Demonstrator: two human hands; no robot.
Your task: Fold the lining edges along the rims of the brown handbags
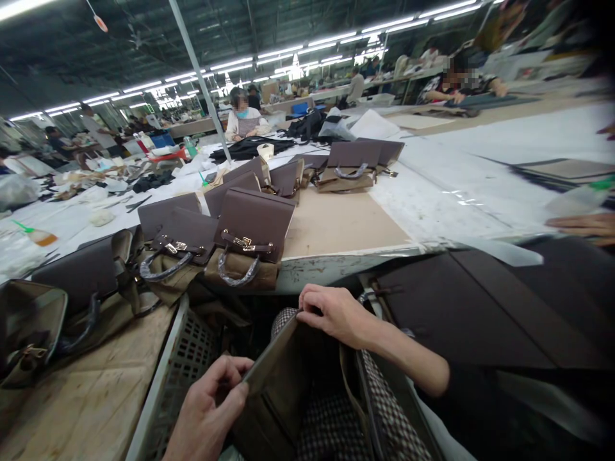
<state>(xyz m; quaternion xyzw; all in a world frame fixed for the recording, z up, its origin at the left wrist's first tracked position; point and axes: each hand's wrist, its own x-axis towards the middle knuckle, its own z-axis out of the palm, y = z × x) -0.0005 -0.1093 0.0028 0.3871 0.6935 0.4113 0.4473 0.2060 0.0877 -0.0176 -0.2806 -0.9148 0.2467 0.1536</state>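
Note:
An open brown handbag (281, 374) with an olive inner side is on my lap, its near panel tilted up. My left hand (211, 403) pinches the lower left end of the panel's edge between thumb and fingers. Farther along that same edge, my right hand (339, 314) grips the upper corner with curled fingers. Black-and-white checked cloth (331, 422) shows below and around the bag. Most of the bag's far side is hidden by shadow and by my right forearm.
Several brown handbags (252, 221) with plastic-wrapped handles stand along the white worktable (432, 192). A grey plastic crate (189, 349) is left of my lap, beside a wooden board (115, 390). Dark panels (480, 301) lie at right, near another person's hand (583, 224). A glue bottle (41, 237) lies far left.

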